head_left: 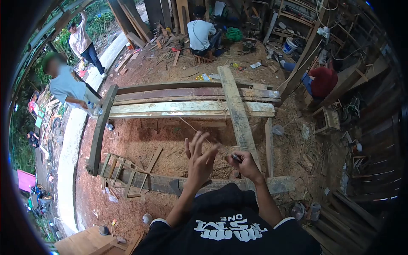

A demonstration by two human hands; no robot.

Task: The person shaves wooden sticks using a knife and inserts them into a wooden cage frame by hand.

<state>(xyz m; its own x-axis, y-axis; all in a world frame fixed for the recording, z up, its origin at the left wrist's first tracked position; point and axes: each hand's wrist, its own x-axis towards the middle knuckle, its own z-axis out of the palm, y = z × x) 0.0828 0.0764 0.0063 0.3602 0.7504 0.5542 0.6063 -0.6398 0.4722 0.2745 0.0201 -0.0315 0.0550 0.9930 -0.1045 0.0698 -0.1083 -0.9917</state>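
Note:
My left hand (201, 159) is raised in front of my chest with its fingers spread; a thin light stick (188, 124) shows just beyond its fingertips, and I cannot tell whether they touch. To its right, my right hand (246, 165) is closed on a small dark object (236, 158), too small to name. Beyond both hands, long planks (170, 106) lie side by side across a timber frame. A wide board (237, 112) crosses them near my right hand.
A person in a light blue shirt (68, 87) stands at the left end of the frame, holding a bottle. Others sit or stand farther off. A small slatted wooden piece (121, 170) leans at the near left beam. Sawdust and scraps cover the ground.

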